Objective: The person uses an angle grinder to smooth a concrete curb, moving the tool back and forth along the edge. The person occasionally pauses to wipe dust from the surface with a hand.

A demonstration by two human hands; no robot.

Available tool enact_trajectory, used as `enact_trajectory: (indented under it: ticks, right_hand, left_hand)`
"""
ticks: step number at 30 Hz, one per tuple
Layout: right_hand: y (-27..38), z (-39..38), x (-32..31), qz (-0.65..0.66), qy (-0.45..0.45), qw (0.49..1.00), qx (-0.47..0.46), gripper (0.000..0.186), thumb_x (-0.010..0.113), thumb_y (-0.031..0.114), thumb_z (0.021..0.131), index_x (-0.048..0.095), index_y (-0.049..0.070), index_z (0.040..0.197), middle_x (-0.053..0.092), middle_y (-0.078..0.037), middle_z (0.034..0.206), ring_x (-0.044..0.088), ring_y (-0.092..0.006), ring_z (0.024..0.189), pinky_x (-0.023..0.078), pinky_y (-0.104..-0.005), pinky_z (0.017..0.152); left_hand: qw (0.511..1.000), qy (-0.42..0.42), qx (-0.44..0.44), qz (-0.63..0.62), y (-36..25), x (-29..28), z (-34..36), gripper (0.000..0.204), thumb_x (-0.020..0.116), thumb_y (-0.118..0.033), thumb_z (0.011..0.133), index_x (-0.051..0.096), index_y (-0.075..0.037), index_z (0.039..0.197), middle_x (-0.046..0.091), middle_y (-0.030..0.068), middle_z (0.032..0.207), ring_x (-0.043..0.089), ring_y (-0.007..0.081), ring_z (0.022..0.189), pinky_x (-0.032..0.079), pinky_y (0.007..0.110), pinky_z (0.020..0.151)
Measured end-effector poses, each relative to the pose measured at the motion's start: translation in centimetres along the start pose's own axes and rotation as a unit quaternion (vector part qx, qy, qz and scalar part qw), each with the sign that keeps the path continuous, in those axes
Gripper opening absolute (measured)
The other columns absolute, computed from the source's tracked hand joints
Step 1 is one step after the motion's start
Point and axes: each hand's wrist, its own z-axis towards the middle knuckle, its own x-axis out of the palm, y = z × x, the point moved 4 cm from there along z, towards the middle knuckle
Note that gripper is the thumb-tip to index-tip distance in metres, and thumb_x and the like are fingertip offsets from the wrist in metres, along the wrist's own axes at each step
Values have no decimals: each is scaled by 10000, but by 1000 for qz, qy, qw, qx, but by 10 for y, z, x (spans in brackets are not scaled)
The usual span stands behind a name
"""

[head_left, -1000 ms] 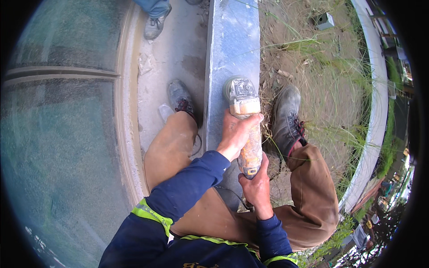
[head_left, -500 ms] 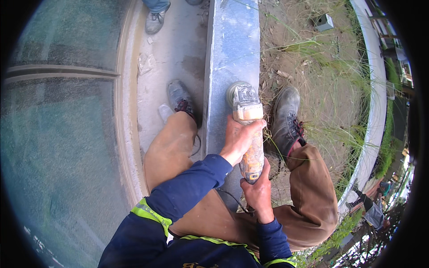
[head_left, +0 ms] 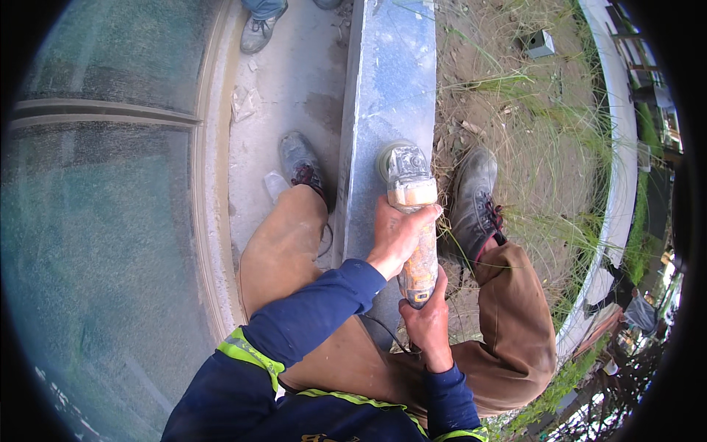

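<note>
My left hand (head_left: 398, 234) clasps angle grinder (head_left: 412, 180) behind its head, my right hand (head_left: 428, 324) near end; disc (head_left: 384, 160) over grey ledge (head_left: 394, 74).

The left hand (head_left: 398, 230) curls around the grinder (head_left: 419, 271) just behind its head, thumb (head_left: 428, 214) across the top; the right hand (head_left: 428, 325) clasps its rear end.

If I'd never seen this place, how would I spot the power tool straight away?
Find the long bluish-grey ledge running between the glass panes and the weedy ground. Partway down it, the person's left hand and right hand grip the grinder. Unlike the plain ledge, it is a dusty tube with orange patches and a silvery-grey head.
</note>
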Motion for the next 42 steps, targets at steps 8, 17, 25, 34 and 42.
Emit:
enact_trajectory:
  ticks: [8,17,25,34,42]
  right_hand:
    - [26,19,9,-10,14,998,-62,913,705,40,779,189,40,1531,682,-345,1072,676,-509,1021,548,-524,858]
    - [-3,-2,-2,-15,0,999,-29,905,708,49,783,201,30,1532,673,-344,1114,681,-484,1054,542,-506,896]
    - [-2,-5,-2,2,-9,1000,-5,860,690,8,775,252,32,1515,653,-274,1211,677,-372,1112,531,-439,938]
    - [41,37,8,7,31,999,-38,924,696,44,769,183,19,1537,659,-349,1143,655,-494,1099,533,-494,924]
    - [-24,-6,-10,18,-13,999,35,912,704,15,764,217,50,1535,668,-275,1173,687,-391,1078,537,-449,932]
  left_hand:
    - [999,-33,16,-2,-18,-15,18,268,765,-117,836,690,-32,1079,706,42,948,660,130,811,541,321,722]
    - [1000,-15,-7,-14,9,-3,2,268,788,-114,820,680,-31,1050,696,47,945,657,138,822,542,331,737]
    - [1000,-21,-15,-3,6,3,-1,246,782,-105,817,685,-24,1029,694,52,901,658,140,782,546,331,702]
    - [999,-32,40,-5,-37,-12,33,306,810,-132,791,665,-12,1033,699,79,921,666,167,773,542,342,708]
    - [999,31,-30,27,30,17,1,595,835,-154,790,432,9,1196,621,124,1053,650,185,872,566,360,782]
